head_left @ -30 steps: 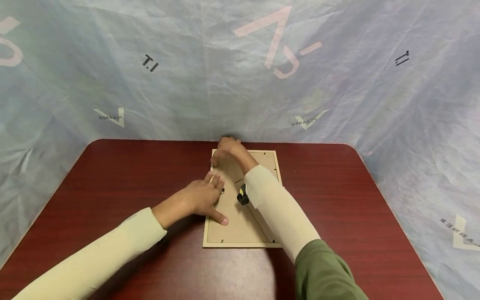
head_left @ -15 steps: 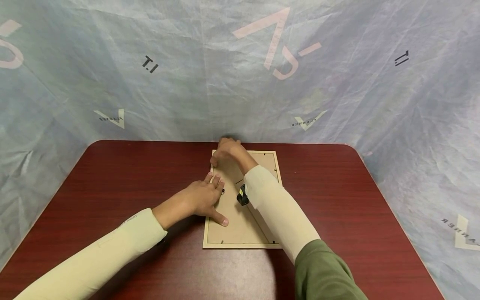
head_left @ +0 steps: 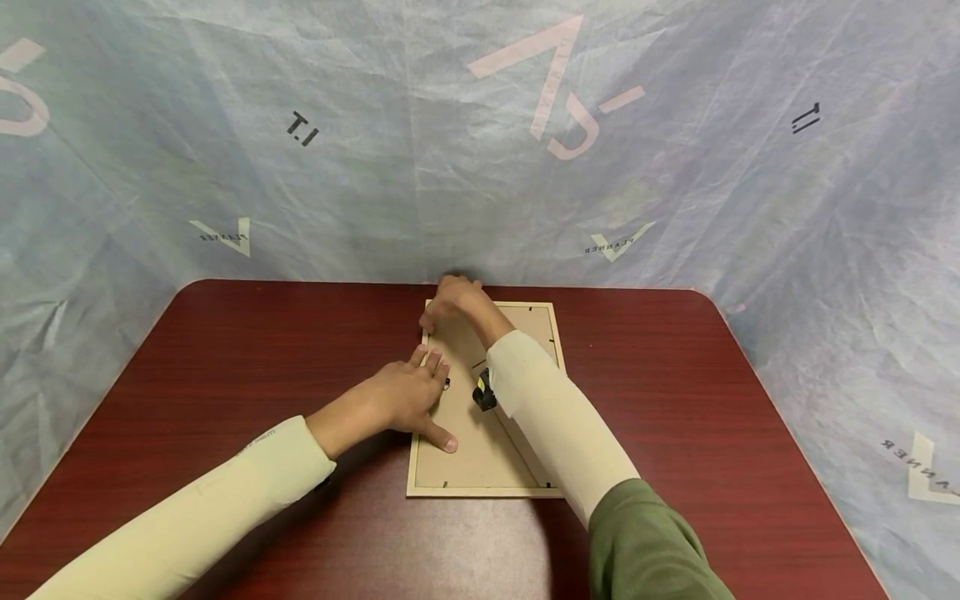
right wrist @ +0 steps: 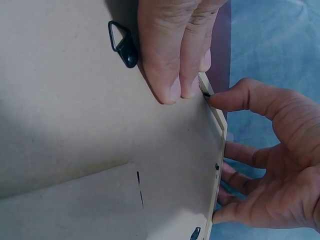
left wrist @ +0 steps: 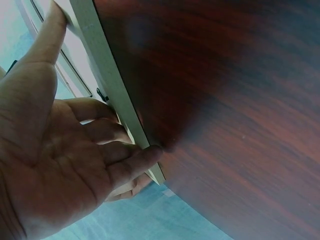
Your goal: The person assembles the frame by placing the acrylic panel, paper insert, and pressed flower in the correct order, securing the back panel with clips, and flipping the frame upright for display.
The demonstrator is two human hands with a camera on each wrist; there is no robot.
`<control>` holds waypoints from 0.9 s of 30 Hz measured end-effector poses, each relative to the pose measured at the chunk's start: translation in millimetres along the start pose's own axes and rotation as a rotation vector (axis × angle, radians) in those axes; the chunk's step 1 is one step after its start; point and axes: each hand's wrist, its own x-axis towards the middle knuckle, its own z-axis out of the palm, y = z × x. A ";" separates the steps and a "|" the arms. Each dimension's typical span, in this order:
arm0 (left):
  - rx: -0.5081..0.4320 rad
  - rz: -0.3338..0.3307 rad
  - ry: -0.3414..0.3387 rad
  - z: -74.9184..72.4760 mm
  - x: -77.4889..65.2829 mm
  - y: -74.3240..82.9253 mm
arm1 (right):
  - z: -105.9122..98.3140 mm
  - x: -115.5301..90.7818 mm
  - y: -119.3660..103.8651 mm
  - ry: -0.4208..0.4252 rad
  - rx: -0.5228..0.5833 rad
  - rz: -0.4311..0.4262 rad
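A picture frame (head_left: 480, 467) with a light wooden border lies face down on the table, its beige back panel upward. My left hand (head_left: 405, 396) rests on the panel's left side, fingers spread and thumb toward the near end. In the left wrist view its little finger reaches over the frame's outer edge. At the far left corner, my right hand (head_left: 459, 296) holds the frame. Seen from the right wrist, the thumb is at a small black tab (right wrist: 207, 94) on the left edge, and the other fingers lie along the far edge. A black hanging ring (right wrist: 130, 54) sits near the left fingers.
More black tabs (right wrist: 217, 166) line the border, and a second hanger (right wrist: 195, 233) shows at the far end. A stand flap (right wrist: 70, 205) lies on the panel. The dark red table (head_left: 300, 333) meets a grey printed cloth (head_left: 360, 167) behind it.
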 end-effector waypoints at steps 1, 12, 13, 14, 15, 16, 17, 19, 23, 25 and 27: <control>0.004 0.001 0.001 0.0 0.3 -0.1 | 0.1 2.1 0.3 -0.001 -0.003 0.004; 0.008 0.001 -0.001 -1.0 0.9 0.5 | -1.8 3.3 -1.0 -0.033 -0.006 0.022; 0.007 -0.001 -0.002 -0.9 0.8 0.4 | -2.4 0.9 -1.9 -0.036 -0.002 0.023; 0.007 -0.003 -0.002 -0.7 0.8 0.3 | -3.0 -1.7 -2.9 -0.039 0.004 0.023; 0.008 -0.004 -0.002 -0.5 0.7 0.2 | -3.3 -3.9 -3.7 -0.040 0.006 0.024; 0.007 -0.005 -0.002 -0.5 0.4 0.3 | -4.0 -6.8 -4.6 -0.042 0.006 0.024; 0.007 -0.005 -0.002 -0.5 0.4 0.3 | -6.9 -14.3 -8.4 -0.052 -0.003 0.040; 0.005 -0.003 -0.003 -0.6 0.2 0.5 | -10.1 -24.8 -11.8 -0.058 -0.002 0.041; 0.001 -0.003 -0.011 -0.8 0.7 0.3 | -16.6 -43.7 -18.0 -0.073 0.003 0.050; -0.001 -0.002 -0.010 -0.8 1.0 0.3 | -16.7 -45.9 -18.4 -0.076 0.015 0.046; 0.000 -0.003 -0.009 -0.9 1.1 0.1 | -17.7 -49.8 -21.0 -0.088 0.016 0.059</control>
